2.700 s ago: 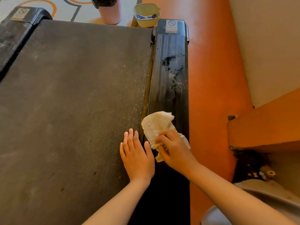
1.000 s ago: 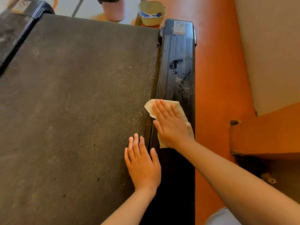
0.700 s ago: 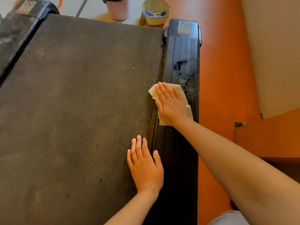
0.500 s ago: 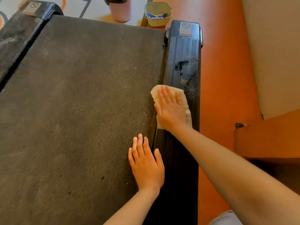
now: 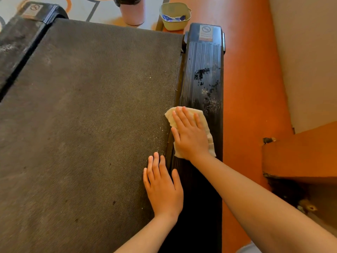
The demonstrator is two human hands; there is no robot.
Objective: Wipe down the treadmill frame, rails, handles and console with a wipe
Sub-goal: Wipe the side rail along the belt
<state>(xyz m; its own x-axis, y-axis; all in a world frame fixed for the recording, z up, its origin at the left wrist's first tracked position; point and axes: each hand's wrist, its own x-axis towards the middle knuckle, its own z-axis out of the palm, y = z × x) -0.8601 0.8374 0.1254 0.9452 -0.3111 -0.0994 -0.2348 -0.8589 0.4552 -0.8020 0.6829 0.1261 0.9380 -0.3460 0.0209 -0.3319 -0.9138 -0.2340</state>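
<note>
Head view: right hand [image 5: 190,137], fingers [image 5: 184,115] straight, presses the wipe [image 5: 203,116] flat on the rail [image 5: 202,57] at centre right; grime [image 5: 207,83] lies just above the fingertips along the rail's length, left hand [image 5: 164,190] flat on the belt [image 5: 91,125].

The wipe [image 5: 205,125] lies midway along the right rail [image 5: 202,70], under the flat right hand [image 5: 189,137]. Nearer, the left hand [image 5: 164,189] rests on the belt's [image 5: 91,125] right edge. Beyond the rail's far end stand 1 tub [image 5: 174,22] and, to its left, 1 cup [image 5: 132,14].
</note>
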